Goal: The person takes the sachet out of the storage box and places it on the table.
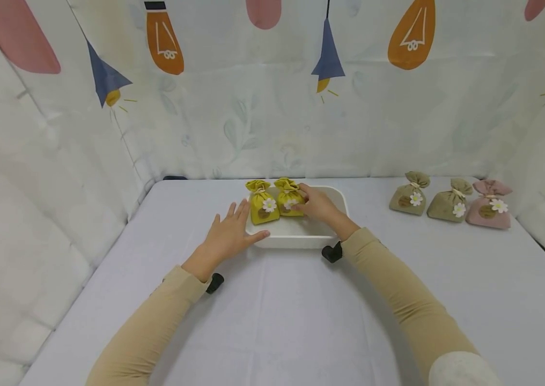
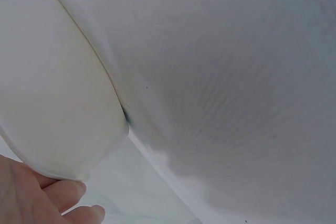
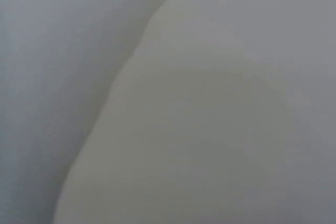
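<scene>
Two yellow drawstring pouches with white flowers are inside a white tray (image 1: 296, 243) at the back of the table. The left pouch (image 1: 261, 209) leans against the tray's left end. Right beside it is the other yellow pouch (image 1: 288, 201), which my right hand (image 1: 319, 205) grips from its right side, the thumb out of sight. With fingers spread, my left hand (image 1: 226, 236) rests at the tray's left rim, thumb over the front corner. In the left wrist view its fingertips (image 2: 68, 195) touch the edge of the tray (image 2: 63, 77). The right wrist view shows just the tray's outer wall (image 3: 210, 145).
At the table's back right stand two olive pouches, one on the left (image 1: 407, 198) and one in the middle (image 1: 448, 203), and a pink pouch (image 1: 490, 206). A patterned curtain (image 1: 272, 123) hangs behind the white-covered table (image 1: 301, 316).
</scene>
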Demonstrator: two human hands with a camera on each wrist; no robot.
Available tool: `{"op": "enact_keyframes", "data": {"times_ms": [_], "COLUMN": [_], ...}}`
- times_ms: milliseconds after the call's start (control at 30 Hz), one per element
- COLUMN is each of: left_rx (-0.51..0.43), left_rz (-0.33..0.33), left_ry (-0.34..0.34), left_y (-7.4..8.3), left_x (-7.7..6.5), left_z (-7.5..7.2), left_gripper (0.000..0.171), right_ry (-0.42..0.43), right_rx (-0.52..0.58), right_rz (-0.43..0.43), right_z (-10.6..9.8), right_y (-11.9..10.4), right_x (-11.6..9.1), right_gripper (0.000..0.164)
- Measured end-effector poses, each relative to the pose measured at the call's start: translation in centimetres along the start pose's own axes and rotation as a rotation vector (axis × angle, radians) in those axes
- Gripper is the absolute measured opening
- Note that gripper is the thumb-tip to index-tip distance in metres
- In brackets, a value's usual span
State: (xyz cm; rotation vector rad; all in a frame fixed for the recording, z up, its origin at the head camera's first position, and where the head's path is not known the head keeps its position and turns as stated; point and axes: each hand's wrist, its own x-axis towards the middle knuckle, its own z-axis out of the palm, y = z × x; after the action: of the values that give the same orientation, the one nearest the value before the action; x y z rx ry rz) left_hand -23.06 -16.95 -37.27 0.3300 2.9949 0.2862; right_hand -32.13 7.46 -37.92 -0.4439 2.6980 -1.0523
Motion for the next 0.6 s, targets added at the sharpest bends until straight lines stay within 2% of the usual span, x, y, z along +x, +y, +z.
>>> {"op": "enact_keyframes", "data": {"times_ms": [233,600], "left_rx": [0.002,-0.005], "left_rz": [0.001,0.003], "left_ry": [0.0,0.007], "left_y": [0.0,-0.1], "left_x": [0.1,0.1], "left_z": [0.1,0.1], "left_gripper": [0.109,0.109], "right_ry": [0.005,-0.021], "right_rx": [0.038,0.108], "right_rz": [-0.015,-0.03], "right_z": [-0.8,-2.9], "right_y": [-0.1,-0.3], "right_x": [-0.5,-1.7], "right_gripper": [0.068,0.08]}}
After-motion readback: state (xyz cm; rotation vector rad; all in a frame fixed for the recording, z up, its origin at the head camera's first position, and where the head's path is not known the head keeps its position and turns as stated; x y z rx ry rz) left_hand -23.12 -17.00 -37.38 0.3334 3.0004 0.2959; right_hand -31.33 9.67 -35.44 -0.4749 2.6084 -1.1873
